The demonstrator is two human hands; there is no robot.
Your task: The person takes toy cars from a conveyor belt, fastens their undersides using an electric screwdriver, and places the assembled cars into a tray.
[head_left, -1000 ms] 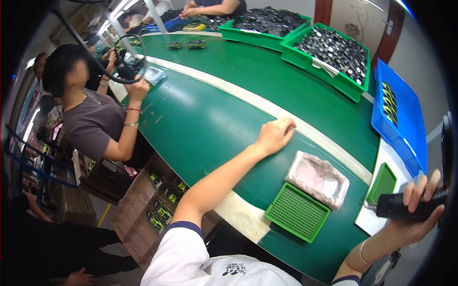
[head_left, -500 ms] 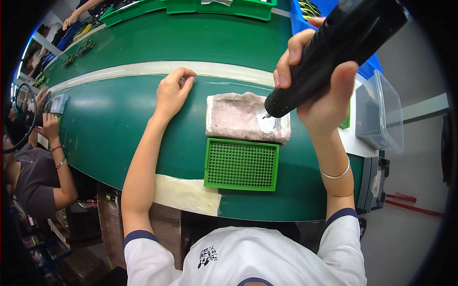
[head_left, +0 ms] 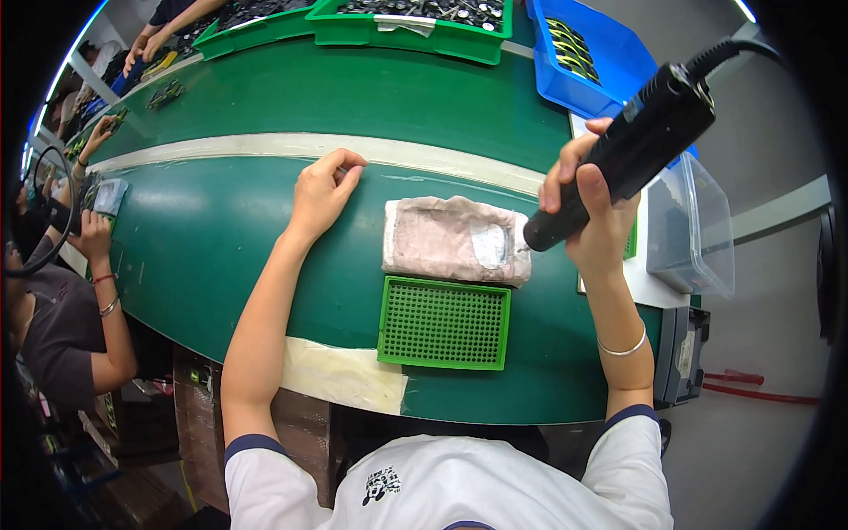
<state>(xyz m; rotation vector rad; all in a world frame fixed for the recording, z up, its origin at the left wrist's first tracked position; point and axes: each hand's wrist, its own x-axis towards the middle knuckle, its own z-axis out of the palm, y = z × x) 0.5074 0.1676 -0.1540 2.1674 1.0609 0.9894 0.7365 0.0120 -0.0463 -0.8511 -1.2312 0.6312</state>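
Note:
A black corded electric screwdriver (head_left: 623, 155) is gripped in my right hand (head_left: 601, 212), its nose pointing down and to the left. That nose is at the right edge of a pinkish folded cloth pad (head_left: 433, 238), which has a shiny silvery patch on its right part. Whether the tip touches the pad I cannot tell. Just nearer to me lies a green tray (head_left: 444, 322) with rows of small holes. On the green table left of the pad rests my left hand (head_left: 325, 196), fingers curled and thumb close to the forefinger. Anything inside them is hidden.
Green bins (head_left: 415, 35) of dark parts and a blue bin (head_left: 587, 88) stand at the back. A clear plastic box (head_left: 693, 230) is at the right. A pale strip (head_left: 265, 146) crosses the table (head_left: 203, 238). Another person's arm (head_left: 104, 300) is at the left.
My right hand has carried the screwdriver lower and rightward, from over the silvery patch to the pad's right edge. The view has tilted slightly, showing more of the far bins. My left hand stays put.

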